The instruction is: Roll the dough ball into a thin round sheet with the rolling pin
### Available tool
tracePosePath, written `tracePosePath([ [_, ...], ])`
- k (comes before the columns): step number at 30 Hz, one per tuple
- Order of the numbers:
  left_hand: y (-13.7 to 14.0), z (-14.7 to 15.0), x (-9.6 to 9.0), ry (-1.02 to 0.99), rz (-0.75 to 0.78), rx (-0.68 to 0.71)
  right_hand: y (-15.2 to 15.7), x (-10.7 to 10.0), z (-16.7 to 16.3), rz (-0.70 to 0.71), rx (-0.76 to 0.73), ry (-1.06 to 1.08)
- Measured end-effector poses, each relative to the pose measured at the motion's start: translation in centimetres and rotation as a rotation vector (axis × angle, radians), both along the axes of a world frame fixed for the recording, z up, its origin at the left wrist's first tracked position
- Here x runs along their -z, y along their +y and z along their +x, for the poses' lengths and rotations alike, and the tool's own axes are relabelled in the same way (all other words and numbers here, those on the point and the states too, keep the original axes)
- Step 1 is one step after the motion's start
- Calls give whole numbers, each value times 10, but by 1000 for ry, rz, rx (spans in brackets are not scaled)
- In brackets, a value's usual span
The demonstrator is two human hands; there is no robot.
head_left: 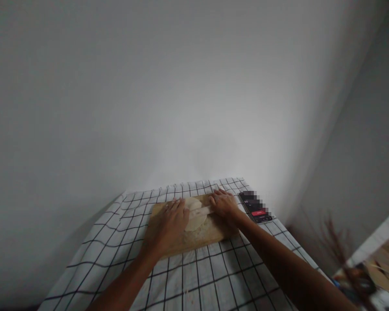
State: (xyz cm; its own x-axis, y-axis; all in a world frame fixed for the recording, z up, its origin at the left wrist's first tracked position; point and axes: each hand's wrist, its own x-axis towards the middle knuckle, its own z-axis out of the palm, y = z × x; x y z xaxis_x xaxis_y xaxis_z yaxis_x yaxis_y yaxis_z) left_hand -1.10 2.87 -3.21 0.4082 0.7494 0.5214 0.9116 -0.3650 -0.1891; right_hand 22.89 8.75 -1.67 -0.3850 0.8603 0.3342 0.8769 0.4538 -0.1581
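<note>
A pale rolling pin (201, 211) lies across a flattened round of dough (194, 224) on a wooden board (178, 247). My left hand (175, 216) is over the pin's left end, its fingers bent over it and pointing away from me. At the other end, my right hand (223, 203) rests on the pin with its fingers curved over. Both palms are turned down, so the undersides of the hands are hidden. Dough shows on the far and near sides of the pin.
A white tablecloth with dark grid lines (194, 276) covers the table. To the right of the board lies a phone (255, 209) with a lit screen. A plain wall (194, 108) rises behind the table. Blurred reddish-brown stems (337, 242) stand at the lower right.
</note>
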Motion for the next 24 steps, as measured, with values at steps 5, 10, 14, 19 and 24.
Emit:
tracePosePath([
  [5, -1, 0, 8, -2, 33, 92, -50, 9, 10, 78, -5, 73],
  [10, -3, -8, 38, -103, 143, 152, -101, 26, 18, 63, -26, 163],
  [14, -2, -13, 49, -144, 155, 184, -111, 29, 22, 36, -55, 192],
  [19, 2, -8, 40, -88, 130, 134, -73, 15, 23, 42, -125, 148],
  [24, 3, -5, 26, -5, 56, 20, -24, -3, 12, 31, -72, 36],
])
